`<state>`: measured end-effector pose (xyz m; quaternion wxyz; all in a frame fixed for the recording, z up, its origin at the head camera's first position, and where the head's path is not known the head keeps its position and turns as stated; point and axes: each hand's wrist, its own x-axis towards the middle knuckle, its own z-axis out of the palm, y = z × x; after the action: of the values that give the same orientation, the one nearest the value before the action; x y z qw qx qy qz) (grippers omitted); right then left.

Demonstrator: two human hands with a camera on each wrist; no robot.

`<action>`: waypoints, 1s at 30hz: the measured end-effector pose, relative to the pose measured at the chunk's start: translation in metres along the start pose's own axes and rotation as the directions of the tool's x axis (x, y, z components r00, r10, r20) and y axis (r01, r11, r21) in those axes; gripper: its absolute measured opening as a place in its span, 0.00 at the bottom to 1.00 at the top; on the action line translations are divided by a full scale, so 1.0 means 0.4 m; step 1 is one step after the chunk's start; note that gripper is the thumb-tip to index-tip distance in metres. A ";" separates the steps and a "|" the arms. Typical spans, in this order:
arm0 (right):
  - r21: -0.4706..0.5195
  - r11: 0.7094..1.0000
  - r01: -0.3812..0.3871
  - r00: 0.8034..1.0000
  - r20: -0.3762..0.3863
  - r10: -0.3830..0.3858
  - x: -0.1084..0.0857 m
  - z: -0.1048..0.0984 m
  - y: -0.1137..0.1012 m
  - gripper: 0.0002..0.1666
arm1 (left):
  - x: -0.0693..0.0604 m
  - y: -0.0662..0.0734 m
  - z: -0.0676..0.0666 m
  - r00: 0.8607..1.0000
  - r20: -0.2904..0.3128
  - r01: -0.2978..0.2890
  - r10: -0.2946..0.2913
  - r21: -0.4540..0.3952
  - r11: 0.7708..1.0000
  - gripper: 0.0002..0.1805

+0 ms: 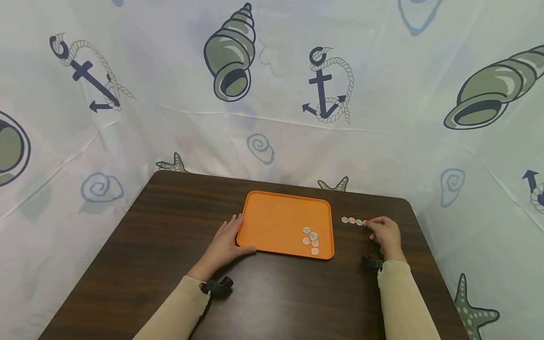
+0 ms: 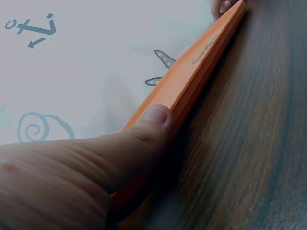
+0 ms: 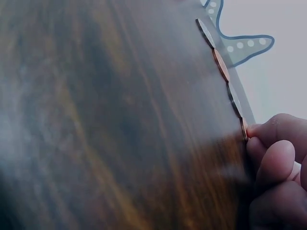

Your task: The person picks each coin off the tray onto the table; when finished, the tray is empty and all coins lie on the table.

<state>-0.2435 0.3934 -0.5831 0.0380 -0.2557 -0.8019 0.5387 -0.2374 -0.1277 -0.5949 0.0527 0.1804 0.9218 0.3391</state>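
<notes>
An orange tray (image 1: 276,222) lies on the dark wooden table. My left hand (image 1: 225,243) holds its near left corner, fingers along the left side and thumb (image 2: 156,117) against the front rim. Several silver and copper coins (image 1: 315,251) lie loose toward the tray's right end. To the right of the tray, a silver coin (image 1: 344,220), a copper coin (image 1: 352,220) and another silver coin (image 1: 359,222) form a row on the table. At the row's right end, my right hand (image 1: 386,234) pinches a copper coin (image 3: 244,128) that meets its silver neighbour; fingertips partly cover it.
The dark wooden table (image 1: 297,297) has rounded far corners. Behind it and along both sides hangs a white cloth (image 1: 178,127) printed with shells, anchors and starfish. A black band (image 1: 217,286) sits on the left wrist, another black band (image 1: 371,263) on the right.
</notes>
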 end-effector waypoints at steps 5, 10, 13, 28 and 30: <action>-0.016 1.000 -0.001 1.000 -0.001 0.001 0.004 0.003 -0.003 0.16 | 0.000 -0.004 0.002 1.000 -0.007 0.001 -0.001 0.004 1.000 0.70; -0.006 1.000 0.001 1.000 0.003 -0.001 0.006 0.002 -0.008 0.16 | 0.000 -0.005 0.000 1.000 -0.012 0.003 -0.003 0.000 1.000 0.70; 0.025 1.000 0.004 1.000 0.014 -0.004 0.006 0.001 -0.012 0.17 | 0.001 -0.005 -0.002 1.000 -0.015 0.005 -0.005 -0.002 1.000 0.70; 0.130 0.991 -0.035 0.990 0.144 0.016 -0.059 -0.008 -0.020 0.27 | 0.005 -0.008 0.003 1.000 -0.012 -0.012 0.012 -0.001 1.000 0.70; 0.063 0.998 -0.010 0.977 0.212 -0.004 -0.075 -0.012 -0.038 0.30 | 0.003 -0.008 0.003 1.000 -0.012 -0.012 0.012 0.001 1.000 0.70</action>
<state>-0.2216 0.3796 -0.5613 -0.0405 -0.1966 -0.7835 0.5880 -0.2393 -0.1286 -0.5978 0.0451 0.1837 0.9211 0.3402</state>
